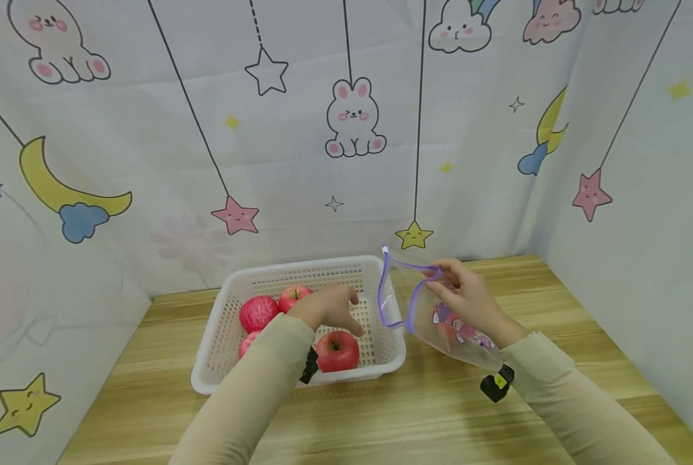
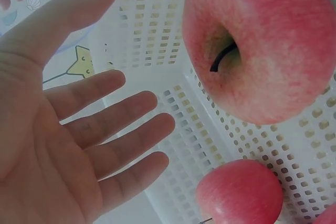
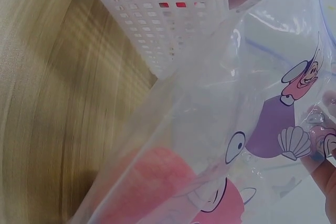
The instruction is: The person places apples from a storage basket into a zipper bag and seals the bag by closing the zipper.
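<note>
My left hand (image 1: 329, 309) hovers over the white plastic basket (image 1: 206, 352), its fingers spread and nothing in them. Just below it sits a red apple (image 1: 337, 352); the left wrist view shows this apple (image 2: 262, 45) large beside the fingertips, apart from them. More apples (image 1: 259, 314) lie in the basket's left half, partly hidden by my left arm. My right hand (image 1: 468, 297) pinches the rim of a clear zip bag (image 1: 433, 336) with a purple edge and cartoon prints. The bag's mouth gapes toward the basket. Through its plastic shows a red apple (image 3: 152, 182).
The basket stands on a wood-grain table (image 1: 451, 413), close to the back curtain (image 1: 299, 174) printed with rabbits, stars and moons. The bag's mouth overlaps the basket's right rim. Curtain also hangs along the table's left and right sides.
</note>
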